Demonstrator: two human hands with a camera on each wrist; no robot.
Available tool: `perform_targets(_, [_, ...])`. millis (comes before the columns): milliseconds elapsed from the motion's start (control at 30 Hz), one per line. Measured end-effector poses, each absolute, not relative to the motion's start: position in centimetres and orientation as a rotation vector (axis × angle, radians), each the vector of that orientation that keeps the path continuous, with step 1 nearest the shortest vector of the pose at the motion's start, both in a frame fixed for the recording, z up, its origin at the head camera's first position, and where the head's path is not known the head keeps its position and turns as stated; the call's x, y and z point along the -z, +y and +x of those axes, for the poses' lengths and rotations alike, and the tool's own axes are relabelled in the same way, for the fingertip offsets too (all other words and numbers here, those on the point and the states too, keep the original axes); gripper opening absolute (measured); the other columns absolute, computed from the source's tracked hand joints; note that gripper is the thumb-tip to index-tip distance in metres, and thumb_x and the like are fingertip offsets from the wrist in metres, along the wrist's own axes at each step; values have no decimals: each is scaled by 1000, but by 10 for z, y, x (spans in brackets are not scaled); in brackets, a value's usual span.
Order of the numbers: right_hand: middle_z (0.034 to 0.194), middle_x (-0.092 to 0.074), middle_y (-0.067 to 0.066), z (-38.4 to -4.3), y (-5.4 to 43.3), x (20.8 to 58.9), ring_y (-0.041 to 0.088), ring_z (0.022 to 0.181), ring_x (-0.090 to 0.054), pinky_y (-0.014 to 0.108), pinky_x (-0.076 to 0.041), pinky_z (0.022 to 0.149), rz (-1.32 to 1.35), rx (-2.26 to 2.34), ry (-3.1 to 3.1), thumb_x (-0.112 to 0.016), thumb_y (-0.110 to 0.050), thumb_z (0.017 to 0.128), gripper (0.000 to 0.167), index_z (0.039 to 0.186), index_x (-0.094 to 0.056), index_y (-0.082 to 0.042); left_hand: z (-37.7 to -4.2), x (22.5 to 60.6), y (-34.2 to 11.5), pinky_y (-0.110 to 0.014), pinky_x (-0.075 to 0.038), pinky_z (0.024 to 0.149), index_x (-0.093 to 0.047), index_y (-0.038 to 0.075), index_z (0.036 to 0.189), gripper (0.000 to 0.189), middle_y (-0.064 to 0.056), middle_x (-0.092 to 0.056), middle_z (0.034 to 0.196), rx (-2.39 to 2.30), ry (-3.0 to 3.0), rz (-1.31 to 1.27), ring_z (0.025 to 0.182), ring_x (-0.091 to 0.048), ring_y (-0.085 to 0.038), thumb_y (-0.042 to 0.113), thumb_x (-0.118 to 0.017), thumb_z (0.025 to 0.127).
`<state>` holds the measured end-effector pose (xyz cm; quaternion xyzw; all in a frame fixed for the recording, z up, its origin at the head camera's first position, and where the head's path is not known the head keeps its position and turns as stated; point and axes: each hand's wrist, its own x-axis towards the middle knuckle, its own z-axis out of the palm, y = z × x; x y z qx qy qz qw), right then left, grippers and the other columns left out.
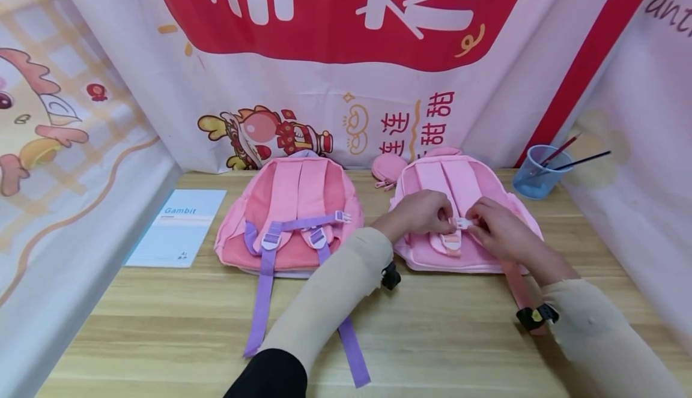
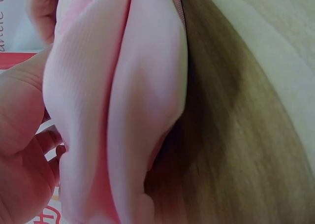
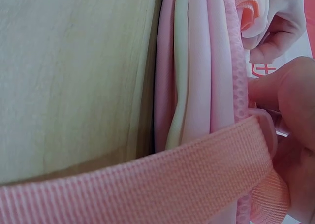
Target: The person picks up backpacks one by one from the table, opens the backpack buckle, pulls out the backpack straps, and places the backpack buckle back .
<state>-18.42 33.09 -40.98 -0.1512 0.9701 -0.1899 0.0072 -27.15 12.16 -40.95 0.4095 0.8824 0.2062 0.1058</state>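
On the table [image 1: 432, 338], the right pink backpack [image 1: 459, 189] is laid face down, presumably so its back can be reached. By the left hand [image 1: 429, 211] and right hand [image 1: 500, 230], opposite ends of the white buckle [image 1: 462, 223] are pinched, seemingly so both sides are steadied.

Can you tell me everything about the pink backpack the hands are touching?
The pink backpack lies back side up on the wooden table. It looks like soft cloth, partly mesh. Two wide shoulder straps run down it, and an orangey webbing strap sticks out past its near edge. The left hand and right hand pinch its white buckle.
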Motion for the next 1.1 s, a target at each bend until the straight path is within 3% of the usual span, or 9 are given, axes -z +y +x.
perform_targets(1100, [117,-65,14,-185,360,392,29,104,-60,51,-62,91,-464,454,3029,-77,-8,98,26,123,-71,-4,-279,388,92,-23,-50,81,-77,21,103,18,8,-71,94,-527,2567,1302,88,-63,-10,36,-84,96])
